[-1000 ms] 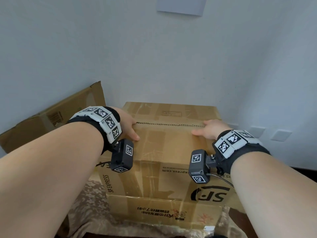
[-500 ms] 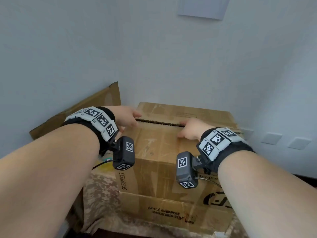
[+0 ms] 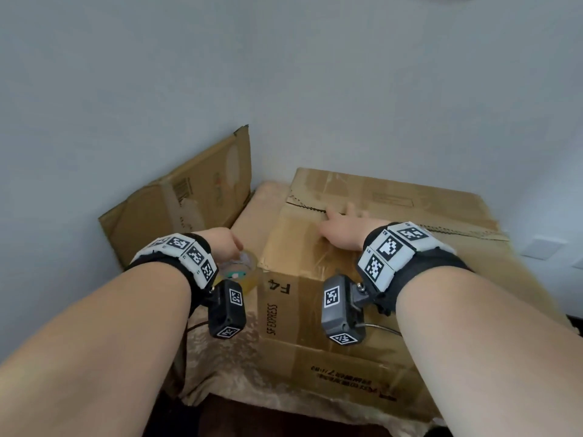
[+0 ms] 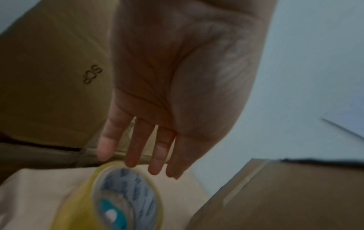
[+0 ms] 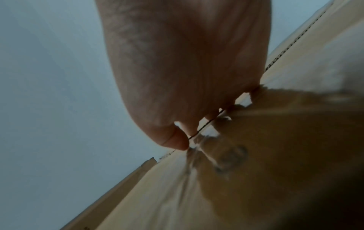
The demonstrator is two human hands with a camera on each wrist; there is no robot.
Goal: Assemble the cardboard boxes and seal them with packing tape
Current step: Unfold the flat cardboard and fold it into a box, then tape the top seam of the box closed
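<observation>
A brown SF Express cardboard box (image 3: 394, 279) stands on a cloth-covered surface, its two top flaps folded down and meeting at a seam (image 3: 441, 230). My right hand (image 3: 342, 228) lies flat on the near flap, fingers reaching the seam (image 5: 199, 132). A roll of yellowish packing tape (image 3: 243, 269) stands on its edge left of the box. My left hand (image 3: 225, 244) hovers over the roll with straight fingers (image 4: 133, 149), a fingertip at the top of the tape (image 4: 126, 197); I cannot tell if it touches.
A flattened cardboard box (image 3: 186, 200) leans against the wall at the back left. The patterned cloth (image 3: 227, 367) covers the surface under the box. Grey walls close in behind and to the right, with white wall sockets (image 3: 541, 247) low on the right.
My left hand left the box top and dropped to the tape roll at the box's left side. My right hand slid left along the seam. The head view swung down and left.
</observation>
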